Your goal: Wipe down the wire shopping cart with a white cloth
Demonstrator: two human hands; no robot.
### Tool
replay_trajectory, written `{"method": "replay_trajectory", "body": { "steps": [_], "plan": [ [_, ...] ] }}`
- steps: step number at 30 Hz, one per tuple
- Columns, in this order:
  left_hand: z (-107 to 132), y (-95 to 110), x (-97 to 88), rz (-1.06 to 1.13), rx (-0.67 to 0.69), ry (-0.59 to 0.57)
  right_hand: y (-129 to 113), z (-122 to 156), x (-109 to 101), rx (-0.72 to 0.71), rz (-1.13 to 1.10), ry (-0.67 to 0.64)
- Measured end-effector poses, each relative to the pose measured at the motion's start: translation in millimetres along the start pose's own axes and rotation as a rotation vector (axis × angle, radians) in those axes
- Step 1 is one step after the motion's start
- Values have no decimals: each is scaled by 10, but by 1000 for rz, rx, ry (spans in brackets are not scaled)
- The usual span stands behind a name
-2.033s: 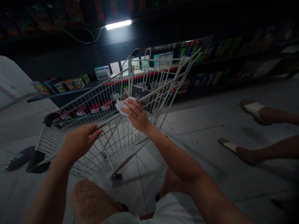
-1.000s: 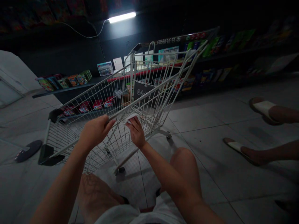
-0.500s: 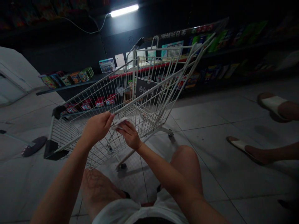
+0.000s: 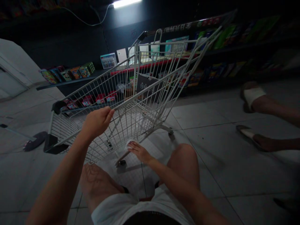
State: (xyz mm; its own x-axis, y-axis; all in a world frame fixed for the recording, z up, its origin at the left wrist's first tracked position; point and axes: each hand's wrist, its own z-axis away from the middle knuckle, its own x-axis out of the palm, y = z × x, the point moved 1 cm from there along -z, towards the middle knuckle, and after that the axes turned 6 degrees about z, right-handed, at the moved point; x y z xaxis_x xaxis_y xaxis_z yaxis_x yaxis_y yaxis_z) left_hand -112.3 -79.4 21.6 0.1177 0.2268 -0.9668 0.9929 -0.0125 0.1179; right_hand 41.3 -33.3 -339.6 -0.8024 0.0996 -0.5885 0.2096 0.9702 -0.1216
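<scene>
White cloth [image 4: 128, 144] sits bunched under the lightly closed fingers [image 4: 135, 147] of the right hand [image 4: 142, 153], low beside the base frame [image 4: 123, 157] of a white wire shopping cart [image 4: 140, 115] — the left hand [image 4: 97, 122] curls firmly around its upper rail [image 4: 131, 100].

"What's ahead?"
"A cart [image 4: 126, 125], my left hand [image 4: 97, 122] on its rim."
"Behind it?"
"Shelves [image 4: 70, 82], boxes [image 4: 75, 72] on them."
"And the sides?"
"Left of the cart, a slipper [image 4: 35, 141] on the floor [image 4: 211, 175]; right, someone's feet [image 4: 253, 93]."
</scene>
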Motion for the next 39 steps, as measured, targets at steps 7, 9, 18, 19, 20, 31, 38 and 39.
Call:
{"method": "replay_trajectory", "body": {
  "steps": [7,9,18,19,20,31,38,39],
  "plan": [
    [22,37,-29,-125,-33,6,349,-1350,-1201,212,37,392],
    [36,37,-36,-156,-32,12,495,-1658,-1335,250,54,446],
    [61,-16,-23,-183,-42,13,390,-563,-556,276,89,199],
    [64,-22,-23,-172,-46,8,343,-423,-513,267,82,187],
    [67,-30,-22,-159,-48,1,301,-336,-510,259,75,187],
    [176,-179,-31,-203,-34,26,624,-1893,-1734,291,169,485],
    [261,-296,-76,-259,-105,5,600,-1186,-1105,253,183,321],
    [252,-279,-86,-277,-129,13,561,-1006,-982,247,178,290]
  ]
}}
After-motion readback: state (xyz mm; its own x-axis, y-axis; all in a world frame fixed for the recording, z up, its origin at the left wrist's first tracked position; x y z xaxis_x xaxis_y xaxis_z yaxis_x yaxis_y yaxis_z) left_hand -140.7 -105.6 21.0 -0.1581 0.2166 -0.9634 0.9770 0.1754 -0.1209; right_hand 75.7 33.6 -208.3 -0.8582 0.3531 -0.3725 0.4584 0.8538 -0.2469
